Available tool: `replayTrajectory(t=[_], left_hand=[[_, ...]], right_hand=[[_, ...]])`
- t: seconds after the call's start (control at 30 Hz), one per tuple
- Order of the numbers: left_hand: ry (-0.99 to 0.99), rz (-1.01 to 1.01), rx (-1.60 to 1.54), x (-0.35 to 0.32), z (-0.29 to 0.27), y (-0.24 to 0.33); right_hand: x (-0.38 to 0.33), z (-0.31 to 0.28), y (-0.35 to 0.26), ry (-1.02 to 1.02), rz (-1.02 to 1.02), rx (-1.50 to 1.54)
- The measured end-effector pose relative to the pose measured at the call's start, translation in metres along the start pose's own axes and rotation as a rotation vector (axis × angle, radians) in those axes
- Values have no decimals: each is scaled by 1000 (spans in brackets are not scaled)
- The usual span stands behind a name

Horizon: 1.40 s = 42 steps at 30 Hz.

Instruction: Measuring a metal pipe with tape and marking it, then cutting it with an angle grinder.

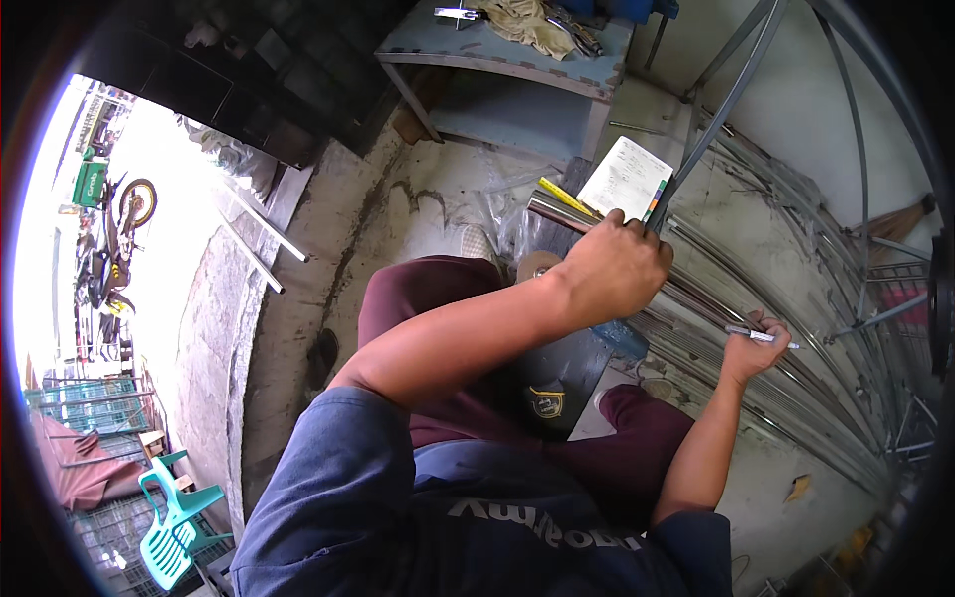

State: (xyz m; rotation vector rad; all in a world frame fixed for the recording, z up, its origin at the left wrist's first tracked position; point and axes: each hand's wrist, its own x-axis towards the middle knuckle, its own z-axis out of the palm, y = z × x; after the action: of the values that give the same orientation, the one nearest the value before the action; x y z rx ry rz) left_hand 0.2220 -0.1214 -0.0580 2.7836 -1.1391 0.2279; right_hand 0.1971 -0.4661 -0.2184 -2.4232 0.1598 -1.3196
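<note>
Where one blue-grey table [473,42] stands on concrete floor [766,483], I see one metal tube [559,209] short of its near-right corner, the left hand [617,267] closed over it, the right hand [751,356] gripping one pen [748,334].

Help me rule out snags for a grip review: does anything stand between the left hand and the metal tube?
Nothing visible does: the left hand curls directly over the metal tube, though its palm side is hidden. The yellow measuring tape and the open notebook lie on the tube's far side, not between them.
</note>
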Motion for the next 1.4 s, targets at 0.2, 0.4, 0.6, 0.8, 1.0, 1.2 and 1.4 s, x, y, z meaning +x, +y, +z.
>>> replayTrajectory(t=[0.2,0.4,0.6,0.8,1.0,1.2,1.4], left_hand=[[109,76,-17,1,-10,29],[228,126,14,-2,-14,36],[319,96,112,3,-6,45],[531,61,226,9,-3,56],[-190,57,-5,-27,7,24],[160,-164,336,-164,-120,-92],[-18,-537,573,-316,-247,-157]], right_hand=[[-7,-24,12,39,23,204],[-1,-40,-8,-3,100,147],[-1,-43,-3,20,-2,98],[-11,-36,5,12,155,515],[-1,-56,-26,-1,-218,-21],[4,-98,-5,20,-65,-76],[-20,-106,-3,-156,51,-28]])
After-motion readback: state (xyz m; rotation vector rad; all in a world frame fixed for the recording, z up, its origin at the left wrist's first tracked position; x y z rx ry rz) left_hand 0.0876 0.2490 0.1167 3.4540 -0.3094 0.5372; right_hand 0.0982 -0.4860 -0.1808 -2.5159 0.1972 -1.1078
